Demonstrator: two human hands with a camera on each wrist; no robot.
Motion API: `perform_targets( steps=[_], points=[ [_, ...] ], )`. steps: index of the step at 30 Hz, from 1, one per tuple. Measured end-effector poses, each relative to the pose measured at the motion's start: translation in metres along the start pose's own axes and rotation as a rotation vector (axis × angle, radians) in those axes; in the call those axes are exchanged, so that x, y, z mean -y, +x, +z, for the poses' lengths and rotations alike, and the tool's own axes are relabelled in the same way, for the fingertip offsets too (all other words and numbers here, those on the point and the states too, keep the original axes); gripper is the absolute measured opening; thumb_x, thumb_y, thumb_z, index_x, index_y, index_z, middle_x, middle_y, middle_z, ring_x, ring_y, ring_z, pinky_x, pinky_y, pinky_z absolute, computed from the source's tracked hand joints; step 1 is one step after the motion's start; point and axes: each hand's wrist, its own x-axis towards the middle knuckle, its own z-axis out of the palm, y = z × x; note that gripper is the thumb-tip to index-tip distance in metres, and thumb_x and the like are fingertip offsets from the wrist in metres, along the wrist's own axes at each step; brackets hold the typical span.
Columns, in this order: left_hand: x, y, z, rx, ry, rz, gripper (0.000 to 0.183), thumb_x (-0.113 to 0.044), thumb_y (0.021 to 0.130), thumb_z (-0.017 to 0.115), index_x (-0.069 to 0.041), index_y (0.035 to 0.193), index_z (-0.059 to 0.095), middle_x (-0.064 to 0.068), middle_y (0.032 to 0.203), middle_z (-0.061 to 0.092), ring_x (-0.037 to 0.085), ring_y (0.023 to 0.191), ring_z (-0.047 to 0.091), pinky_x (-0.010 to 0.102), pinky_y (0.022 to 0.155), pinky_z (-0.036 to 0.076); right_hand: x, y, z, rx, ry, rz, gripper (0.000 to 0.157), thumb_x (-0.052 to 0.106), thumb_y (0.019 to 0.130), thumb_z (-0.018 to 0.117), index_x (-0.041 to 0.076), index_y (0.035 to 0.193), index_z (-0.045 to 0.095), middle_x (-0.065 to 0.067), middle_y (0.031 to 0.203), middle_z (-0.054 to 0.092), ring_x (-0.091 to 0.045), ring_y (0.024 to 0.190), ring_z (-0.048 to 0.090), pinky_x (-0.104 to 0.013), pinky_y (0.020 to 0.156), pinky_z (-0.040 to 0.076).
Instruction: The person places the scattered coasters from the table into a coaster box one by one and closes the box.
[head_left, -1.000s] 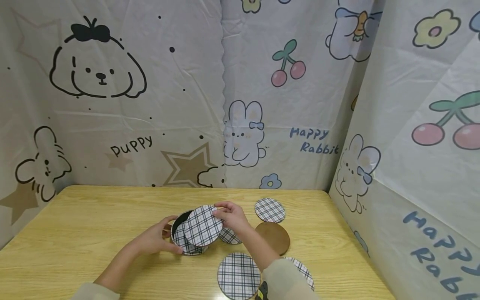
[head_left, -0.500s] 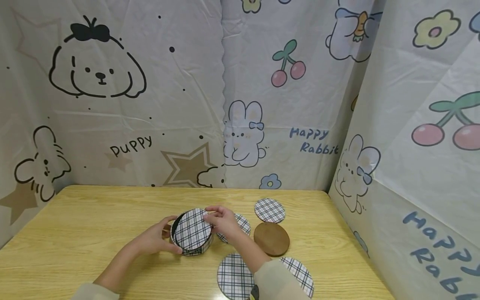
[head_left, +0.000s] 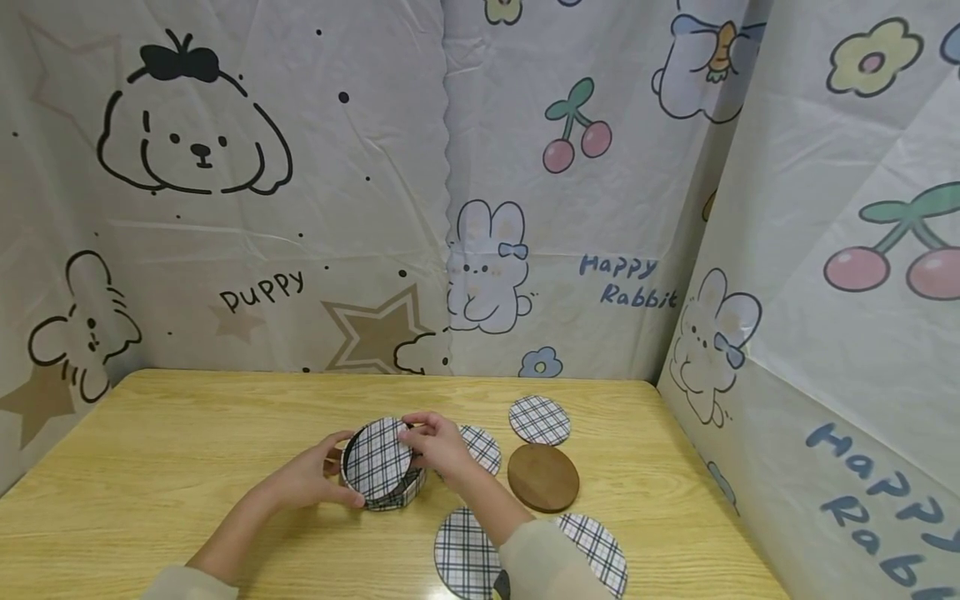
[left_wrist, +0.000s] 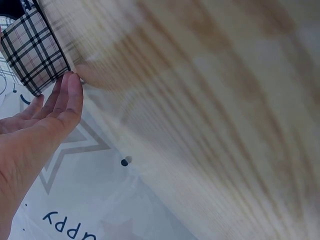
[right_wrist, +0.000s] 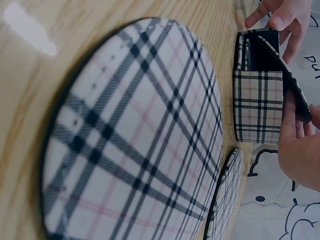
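Observation:
A round coaster holder [head_left: 411,493] covered in black-and-white plaid stands on the table left of centre. My left hand [head_left: 306,478] grips its left side, thumb at the front and fingers round the back. My right hand [head_left: 441,448] pinches the right edge of a plaid coaster [head_left: 377,460] over the holder's opening. In the right wrist view, that coaster [right_wrist: 286,75] slants, its far end dipping into the dark inside of the holder [right_wrist: 258,107] while the pinched end stays raised above the wall.
Right of the holder lie plaid coasters [head_left: 486,450], one at the back [head_left: 540,421] and two in front, near left [head_left: 463,552] and near right [head_left: 600,550]. A brown disc [head_left: 543,477] lies among them. Printed cloth [head_left: 360,208] hangs behind the wooden table [head_left: 187,442].
My right hand has brought the coaster leftward from the holder's right side to over its opening and lowered its far end inside. My left hand has kept its place on the holder.

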Motion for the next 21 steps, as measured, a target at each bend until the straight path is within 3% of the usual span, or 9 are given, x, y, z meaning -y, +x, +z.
perform_targets(
  steps=[16,21],
  points=[
    [-0.001,-0.001,0.000,0.016,-0.014,0.006,0.104,-0.028,0.070,0.082,0.001,0.146,0.018,0.026,0.130,0.048,0.044,0.119,0.047,0.055,0.098,0.043,0.006,-0.002,-0.008,0.011,-0.156,0.000,0.036,0.004,0.083,0.067,0.004,0.119,0.061,-0.001,0.085,0.053,-0.011,0.070,0.054,-0.027,0.059,0.056],
    [-0.002,-0.002,0.000,0.022,-0.011,0.024,0.103,-0.027,0.071,0.082,0.003,0.145,0.017,0.027,0.129,0.048,0.045,0.119,0.048,0.055,0.098,0.043,0.007,-0.003,-0.010,0.029,-0.232,-0.019,0.039,0.004,0.081,0.070,0.005,0.119,0.062,-0.001,0.082,0.052,-0.011,0.063,0.046,-0.025,0.052,0.044]
  ],
)
